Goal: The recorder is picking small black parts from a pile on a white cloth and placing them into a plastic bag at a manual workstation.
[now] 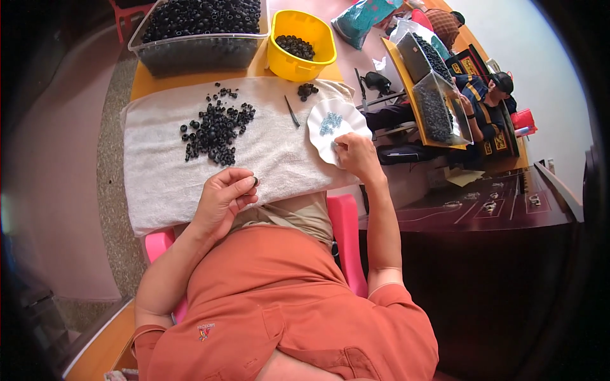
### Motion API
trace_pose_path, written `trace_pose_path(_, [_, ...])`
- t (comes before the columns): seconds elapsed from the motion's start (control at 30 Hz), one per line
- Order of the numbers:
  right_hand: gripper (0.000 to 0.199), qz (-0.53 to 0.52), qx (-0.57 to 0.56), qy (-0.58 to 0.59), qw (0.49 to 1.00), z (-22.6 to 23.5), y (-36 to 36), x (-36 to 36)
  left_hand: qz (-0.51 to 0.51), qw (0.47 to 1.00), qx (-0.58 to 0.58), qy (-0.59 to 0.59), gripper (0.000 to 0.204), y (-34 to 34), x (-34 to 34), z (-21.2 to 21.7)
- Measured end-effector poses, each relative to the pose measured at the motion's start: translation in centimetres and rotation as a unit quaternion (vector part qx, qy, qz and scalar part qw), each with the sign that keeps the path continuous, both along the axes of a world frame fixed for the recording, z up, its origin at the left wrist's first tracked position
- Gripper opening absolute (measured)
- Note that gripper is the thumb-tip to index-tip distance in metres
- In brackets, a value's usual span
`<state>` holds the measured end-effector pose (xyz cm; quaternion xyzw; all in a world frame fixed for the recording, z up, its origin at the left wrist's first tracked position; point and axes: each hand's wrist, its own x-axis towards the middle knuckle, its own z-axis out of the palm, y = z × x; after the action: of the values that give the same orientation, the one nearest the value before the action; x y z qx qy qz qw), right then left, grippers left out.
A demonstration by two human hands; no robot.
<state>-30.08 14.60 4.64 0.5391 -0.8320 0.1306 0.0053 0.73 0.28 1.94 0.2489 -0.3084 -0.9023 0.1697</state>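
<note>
My left hand (222, 198) is closed at the towel's near edge, with a small round black part (256, 181) pinched between thumb and fingertips. Over the near rim of a white wavy-edged plate (316, 134), the fingers of my right hand (357, 155) are drawn together; whatever they grip is hidden. Tiny clear bluish pieces (330, 123) lie heaped on that plate. Left of it, a loose pile of small black ring-like parts (216, 130) spreads over the white towel (279, 155). A thin dark pointed tool (291, 111) and a smaller black cluster (307, 91) lie between pile and plate.
Behind the towel stand a clear bin (197, 56) full of black parts and a yellow basin (287, 65) partly filled with them. At right, a co-worker (486, 111) sits by more clear bins (464, 124). Pink chair arms (346, 232) flank me; a dark panel (470, 213) lies right.
</note>
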Motion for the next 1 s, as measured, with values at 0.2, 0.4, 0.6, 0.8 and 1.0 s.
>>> trace_pose_path(0.2, [0.023, -0.015, -0.04, -0.064, 0.997, -0.1, -0.1, 0.1, -0.002, 1.0, -0.005, -0.007, 0.013, 0.1, 0.0, 0.2])
trace_pose_path(0.4, [0.025, -0.009, -0.045, -0.071, 0.996, 0.1, 0.2, 0.3, -0.002, 1.0, -0.007, -0.005, 0.013, 0.2, 0.0, 0.2])
trace_pose_path(0.6, [0.023, 0.042, -0.062, -0.025, 0.997, -1.0, 0.6, -0.6, -0.008, 1.0, -0.009, -0.008, 0.013, 0.2, -0.1, 0.2])
trace_pose_path(0.8, [0.021, 0.037, -0.08, -0.046, 0.995, -0.4, 0.5, -0.5, -0.007, 1.0, -0.008, -0.006, 0.013, 0.2, 0.0, 0.3])
trace_pose_path(1.0, [0.023, 0.047, -0.095, -0.03, 0.994, -0.8, 0.9, -1.2, -0.009, 1.0, -0.011, -0.017, 0.013, 0.3, -0.1, 0.4])
